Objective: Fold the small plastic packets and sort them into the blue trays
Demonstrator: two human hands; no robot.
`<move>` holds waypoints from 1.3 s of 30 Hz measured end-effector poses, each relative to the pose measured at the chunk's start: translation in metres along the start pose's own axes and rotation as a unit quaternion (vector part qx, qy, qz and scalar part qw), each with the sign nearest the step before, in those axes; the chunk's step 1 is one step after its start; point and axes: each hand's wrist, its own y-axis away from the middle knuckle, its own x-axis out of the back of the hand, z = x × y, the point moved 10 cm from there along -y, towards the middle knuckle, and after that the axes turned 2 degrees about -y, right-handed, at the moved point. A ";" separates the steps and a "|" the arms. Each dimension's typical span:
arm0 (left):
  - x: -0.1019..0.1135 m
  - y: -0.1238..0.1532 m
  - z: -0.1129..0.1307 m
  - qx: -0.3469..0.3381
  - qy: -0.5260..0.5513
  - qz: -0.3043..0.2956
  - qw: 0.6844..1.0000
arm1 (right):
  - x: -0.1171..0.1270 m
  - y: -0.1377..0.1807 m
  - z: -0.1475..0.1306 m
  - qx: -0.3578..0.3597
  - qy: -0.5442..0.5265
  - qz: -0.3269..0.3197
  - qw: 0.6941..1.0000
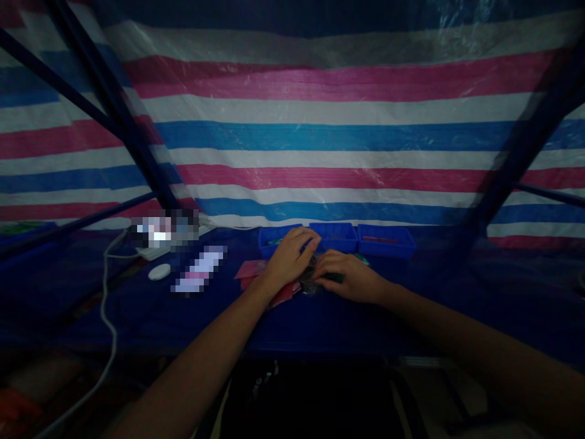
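Observation:
A crumpled clear plastic bag (311, 286) lies on the blue table between my hands. My right hand (350, 277) has its fingers bent and closed at the bag's edge, and a small dark green piece shows beneath them. Just to the left, my left hand (292, 255) curls over the bag's far side in front of the bins; its fingertips point away, and what they hold is hidden. Pink-red plastic packets (284, 295) lie under and beside my left wrist. Part of another green item (362, 260) shows behind my right hand.
Three blue bins stand along the back: a left bin (267, 244), a middle bin (338, 236) and a right bin (386, 242), with small items inside. To the left are a blurred phone-like object (201, 269), a white oval object (159, 272), a power strip (150, 251) and a white cable (106, 305).

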 end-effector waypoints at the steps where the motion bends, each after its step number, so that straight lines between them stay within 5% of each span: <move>1: 0.002 0.000 0.000 0.010 0.028 0.004 1.000 | 0.007 0.000 0.007 -0.024 -0.018 0.029 0.999; 7: -0.010 0.004 -0.005 0.082 0.166 -0.039 0.982 | 0.038 0.015 0.064 -0.178 -0.210 0.204 0.940; 13: -0.027 0.006 -0.016 0.124 0.233 -0.030 0.964 | 0.046 0.021 0.080 -0.196 -0.284 0.266 0.900; 23: -0.024 0.005 -0.027 0.137 0.270 0.012 0.953 | 0.039 0.023 0.092 -0.222 -0.325 0.258 0.882; 39: -0.020 0.004 -0.012 0.114 0.225 -0.009 0.968 | 0.042 0.019 0.077 -0.181 -0.250 0.231 0.923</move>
